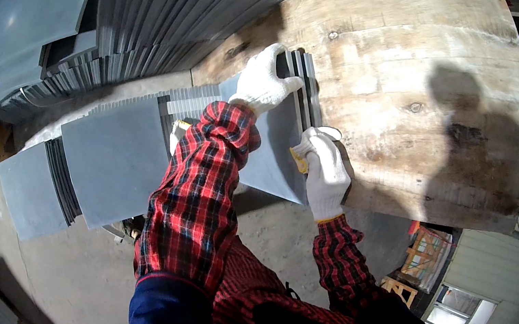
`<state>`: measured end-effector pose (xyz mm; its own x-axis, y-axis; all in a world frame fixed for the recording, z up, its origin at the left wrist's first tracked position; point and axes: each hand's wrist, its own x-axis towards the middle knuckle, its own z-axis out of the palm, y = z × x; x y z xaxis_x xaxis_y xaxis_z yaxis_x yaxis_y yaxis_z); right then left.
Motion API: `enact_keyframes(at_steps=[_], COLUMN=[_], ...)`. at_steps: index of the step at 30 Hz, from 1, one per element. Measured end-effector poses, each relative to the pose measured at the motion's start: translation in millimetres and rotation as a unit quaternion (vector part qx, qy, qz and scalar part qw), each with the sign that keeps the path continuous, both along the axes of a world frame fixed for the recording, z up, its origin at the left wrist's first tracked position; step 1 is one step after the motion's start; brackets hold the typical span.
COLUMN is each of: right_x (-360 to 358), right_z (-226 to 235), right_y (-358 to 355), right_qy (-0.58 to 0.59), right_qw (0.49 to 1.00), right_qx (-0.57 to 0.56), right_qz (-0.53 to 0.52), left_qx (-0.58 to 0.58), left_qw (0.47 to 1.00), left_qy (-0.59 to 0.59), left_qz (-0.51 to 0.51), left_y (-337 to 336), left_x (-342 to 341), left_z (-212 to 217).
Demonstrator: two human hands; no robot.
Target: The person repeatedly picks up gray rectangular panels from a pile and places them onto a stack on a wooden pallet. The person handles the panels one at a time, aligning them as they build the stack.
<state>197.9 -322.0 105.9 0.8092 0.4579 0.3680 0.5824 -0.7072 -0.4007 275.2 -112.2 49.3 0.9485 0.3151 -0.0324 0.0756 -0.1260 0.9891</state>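
Note:
Several thin dark grey slabs (pixel 305 88) stand upright together, edges up, at the left part of a plywood top. One broad slab face (pixel 274 149) leans at their left side, its lower corner reaching past the wood's edge. My left hand (pixel 266 81), in a white knit glove, is closed over the far part of the bundle, thumb and fingers around its edges. My right hand (pixel 324 171), gloved in white with yellow trim, is closed at the bundle's near end. Its fingertips are partly hidden by the slabs.
The plywood top (pixel 382 71) spreads right, with my shadow on it. Long rows of grey slabs (pixel 178 16) stand along the back. More upright slabs (pixel 117 163) stand at left. A white glove-like piece (pixel 178 134) shows behind my left sleeve. A wooden crate (pixel 425 254) lies lower right.

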Motion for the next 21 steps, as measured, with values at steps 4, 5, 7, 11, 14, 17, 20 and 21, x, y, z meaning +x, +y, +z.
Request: enact_keyframes(at_steps=[4,5,7,11,14,17,20,21], right_x=[5.5,6.0,4.0,10.7,27.6,14.7,4.4,-1.1], right_z=[21.0,27.8,34.7,53.7,46.3,50.7,34.9,36.9], right_y=[5.9,2.3,6.1,11.1,3.5,26.7,8.5,10.7], right_qy=[0.065,0.063,0.133,-0.057,-0.035,-0.026,-0.081,-0.072], right_qw=[0.993,0.997,0.978,0.993,0.993,0.972,0.930,0.945], right_qx=[0.084,0.037,0.161,-0.035,-0.064,-0.179,-0.321,-0.284], right_qz=[0.052,0.029,0.018,0.100,0.089,0.152,0.159,0.146], left_qx=[-0.002,-0.008,-0.025,-0.049,-0.070,-0.127,-0.135,-0.133], left_qw=[1.000,1.000,1.000,0.999,0.997,0.990,0.987,0.987], left_qy=[-0.014,-0.014,0.000,-0.007,0.006,-0.017,-0.030,-0.025], left_qz=[0.012,0.009,0.005,0.007,0.012,0.058,0.087,0.089], left_y=[6.3,9.8,16.1,30.9,33.7,30.1,14.2,13.7], left_x=[-14.0,-18.9,-30.7,-50.7,-62.7,-78.8,-78.3,-78.8], left_z=[0.1,-0.8,2.2,-9.2,-14.5,-14.7,-25.4,-27.4])
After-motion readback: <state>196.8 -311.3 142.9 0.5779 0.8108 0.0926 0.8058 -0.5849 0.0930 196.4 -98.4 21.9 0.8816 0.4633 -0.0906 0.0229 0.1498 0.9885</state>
